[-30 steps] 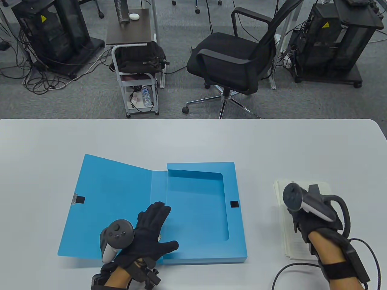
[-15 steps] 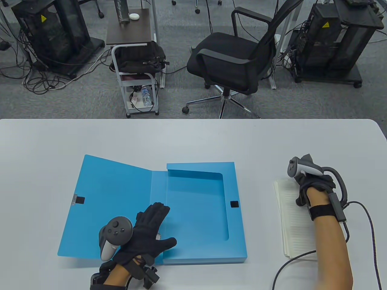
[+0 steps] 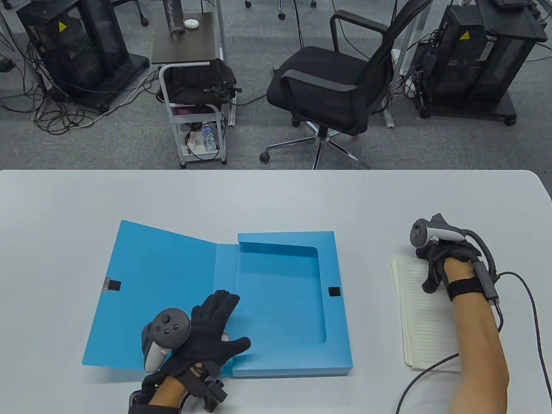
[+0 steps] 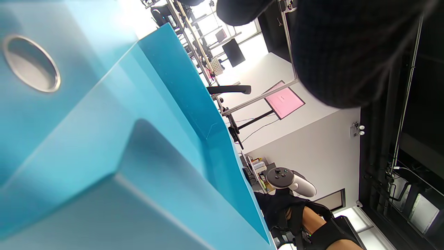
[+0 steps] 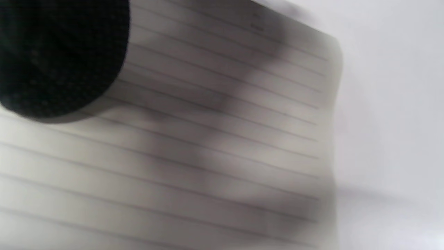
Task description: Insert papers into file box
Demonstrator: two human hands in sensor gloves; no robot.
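Observation:
The blue file box point(image 3: 280, 302) lies open on the table, its lid point(image 3: 155, 280) folded out flat to the left. My left hand point(image 3: 224, 323) rests flat, fingers spread, on the box's near edge by the spine. The box fills the left wrist view point(image 4: 104, 139). A stack of lined papers point(image 3: 424, 327) lies flat to the right of the box. My right hand point(image 3: 431, 263) sits at the stack's far end, thumb on the top sheet. Its fingers are hidden under the tracker. In the blurred right wrist view, one gloved finger point(image 5: 59, 55) sits over the lined paper point(image 5: 225, 139).
The white table point(image 3: 276, 198) runs past the box on all sides. A black cable point(image 3: 427, 371) from my right wrist crosses the stack's near corner. Beyond the far edge stand an office chair point(image 3: 332, 86) and a small cart point(image 3: 194, 108).
My right hand has slid from the middle of the paper stack up to its far end. My left hand has barely shifted on the box. The papers have not moved.

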